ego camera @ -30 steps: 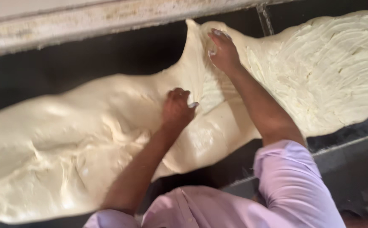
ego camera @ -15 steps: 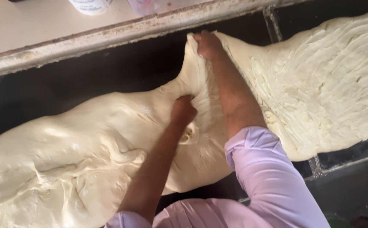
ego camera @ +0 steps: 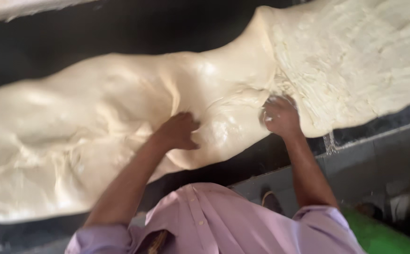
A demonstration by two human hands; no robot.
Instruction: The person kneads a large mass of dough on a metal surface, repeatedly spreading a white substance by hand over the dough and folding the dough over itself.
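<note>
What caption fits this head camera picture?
Both hands, left hand and right hand, press into a huge pale dough sheet.

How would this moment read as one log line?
left hand: pressing pale, soft dough mass | right hand: on dough's near edge | surface: dark worktop

Right hand [ego camera: 280, 116] down from dough's [ego camera: 120, 117] far edge.

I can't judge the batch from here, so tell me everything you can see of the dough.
The dough is one very large, pale cream mass lying flat across a dark work surface, running past the left and right picture edges. Its left and middle parts look smooth, glossy and softly folded; the right part is rougher and stringy. A ridge rises toward the top right. The left hand presses into its middle, and the right hand, smeared with dough, presses where smooth meets rough near the front edge.
</note>
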